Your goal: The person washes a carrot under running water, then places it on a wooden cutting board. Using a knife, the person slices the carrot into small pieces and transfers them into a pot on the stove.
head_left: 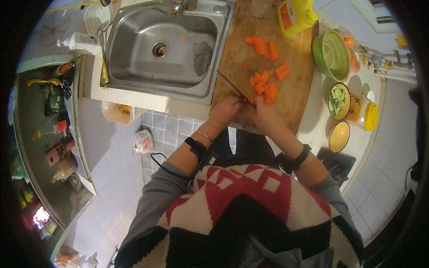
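The worktop (313, 111) carries everything here, and the steel sink (134, 53) sunk into it at about ten o'clock from the hands is the largest hazard: any carrot piece flicked that way likely drops into the basin, where a few orange scraps already lie. Next in size, the wooden cutting board (250, 58) runs from twelve o'clock down to the hands, its near edge close to the lip of the worktop, so a hard push could, I judge, shift it toward the person. The green basket (331, 54) at two o'clock and the yellow bottle (297, 15) at one o'clock stand close to the board's far side; a wide swing of the blade could knock them. The left hand (225, 111) has its fingers clamped on the handle of the knife (234, 87), whose blade slants up toward eleven o'clock. The right hand (264, 112) lies just beside it with fingers curled down on the board; whether they pinch a carrot piece I cannot tell. The two hands nearly touch, so a slip of the blade risks cutting the right fingers. The carrot pieces (263, 87) lie at twelve o'clock just beyond the hands, more further up the board; they are small and could roll or scatter under a chop.
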A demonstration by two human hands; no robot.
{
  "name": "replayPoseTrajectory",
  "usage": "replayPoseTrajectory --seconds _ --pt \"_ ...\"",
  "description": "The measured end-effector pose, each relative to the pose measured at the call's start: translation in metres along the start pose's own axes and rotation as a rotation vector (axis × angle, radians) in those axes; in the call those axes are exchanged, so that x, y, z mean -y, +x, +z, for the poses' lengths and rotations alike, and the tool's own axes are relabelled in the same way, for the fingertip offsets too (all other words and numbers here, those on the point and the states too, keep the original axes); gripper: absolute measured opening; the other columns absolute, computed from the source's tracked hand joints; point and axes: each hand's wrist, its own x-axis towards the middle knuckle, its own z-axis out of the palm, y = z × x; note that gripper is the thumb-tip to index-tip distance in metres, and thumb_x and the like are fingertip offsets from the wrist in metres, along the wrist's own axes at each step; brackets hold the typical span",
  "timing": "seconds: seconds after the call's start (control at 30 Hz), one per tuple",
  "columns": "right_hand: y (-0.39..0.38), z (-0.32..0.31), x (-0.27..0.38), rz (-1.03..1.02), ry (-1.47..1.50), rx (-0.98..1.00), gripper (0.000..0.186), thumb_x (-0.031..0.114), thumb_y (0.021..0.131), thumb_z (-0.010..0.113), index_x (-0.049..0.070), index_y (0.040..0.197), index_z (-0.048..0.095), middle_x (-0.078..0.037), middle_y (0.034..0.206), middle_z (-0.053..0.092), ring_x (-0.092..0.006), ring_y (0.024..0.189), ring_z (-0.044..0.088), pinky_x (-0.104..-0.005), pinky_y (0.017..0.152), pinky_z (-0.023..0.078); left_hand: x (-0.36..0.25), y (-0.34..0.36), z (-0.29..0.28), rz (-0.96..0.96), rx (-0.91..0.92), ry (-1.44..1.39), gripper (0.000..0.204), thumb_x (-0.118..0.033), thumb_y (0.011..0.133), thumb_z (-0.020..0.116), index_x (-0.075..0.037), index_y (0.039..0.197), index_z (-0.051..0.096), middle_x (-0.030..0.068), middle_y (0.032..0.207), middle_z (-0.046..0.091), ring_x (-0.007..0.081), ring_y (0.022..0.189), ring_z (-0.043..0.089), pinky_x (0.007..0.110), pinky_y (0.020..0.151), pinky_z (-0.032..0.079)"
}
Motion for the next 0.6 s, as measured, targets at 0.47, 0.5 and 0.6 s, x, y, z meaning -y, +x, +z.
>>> replayPoseTrajectory --seconds 0.47,0.5,0.6 --pt "-0.005 -0.006 0.000 -0.081 -0.001 -0.064 0.028 0.013 0.085 0.053 0.000 0.107 0.041 -0.031 0.078 0.062 -0.0488 0.075 0.061 -0.0567 0.066 0.047 0.004 0.000 0.003 0.050 -0.067 -0.020 0.020 -0.011 0.077 0.063 -0.008 0.097 0.065 0.0084 0.102 0.064 0.0285 0.094 0.062 0.036 0.079 0.053" --pt "-0.007 -0.007 0.000 -0.093 -0.019 -0.078 0.028 0.013 0.085 0.053 0.000 0.106 0.041 -0.031 0.077 0.062 -0.0488 0.074 0.061 -0.0570 0.066 0.047 0.004 0.000 0.003 0.045 -0.058 -0.013 0.020 -0.011 0.077 0.063 -0.008 0.097 0.065 0.0082 0.102 0.064 0.0285 0.094 0.062 0.036 0.079 0.053" --pt "-0.008 -0.007 0.000 -0.094 -0.020 -0.067 0.028 0.014 0.085 0.053 0.000 0.106 0.041 -0.031 0.077 0.062 -0.0487 0.074 0.061 -0.0567 0.065 0.048 0.004 0.000 0.003 0.030 -0.015 0.005 0.020 -0.011 0.076 0.063 -0.008 0.096 0.066 0.0082 0.102 0.064 0.0285 0.094 0.062 0.036 0.078 0.053"
